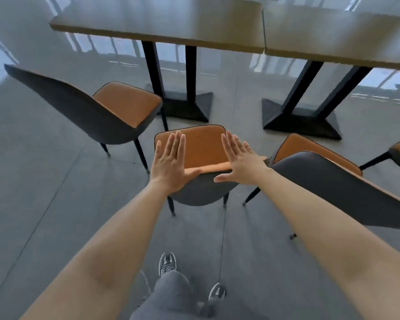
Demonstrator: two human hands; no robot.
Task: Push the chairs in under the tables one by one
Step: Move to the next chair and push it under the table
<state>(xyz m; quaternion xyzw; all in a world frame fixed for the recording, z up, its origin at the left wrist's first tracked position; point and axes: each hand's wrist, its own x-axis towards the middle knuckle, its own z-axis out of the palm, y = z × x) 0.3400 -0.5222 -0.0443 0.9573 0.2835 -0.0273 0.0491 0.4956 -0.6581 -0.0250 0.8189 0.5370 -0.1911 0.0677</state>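
Both arms reached straight forward, the left hand [169,163] and right hand [239,161] flat and open, fingers spread, at the top edge of the middle chair [195,148] backrest. That chair stood at 12 o'clock, short of the tables [162,26], seat not yet under.

Your arms are bare from the frame edge down, no sleeves, watch or rings showing. Your left hand [171,163] and right hand [241,161] are bare too, no gloves, nails short and plain. Below, you wear grey trousers [171,296] in a soft fabric. Your sneakers [168,263] are grey-black with white laces and pale soles.
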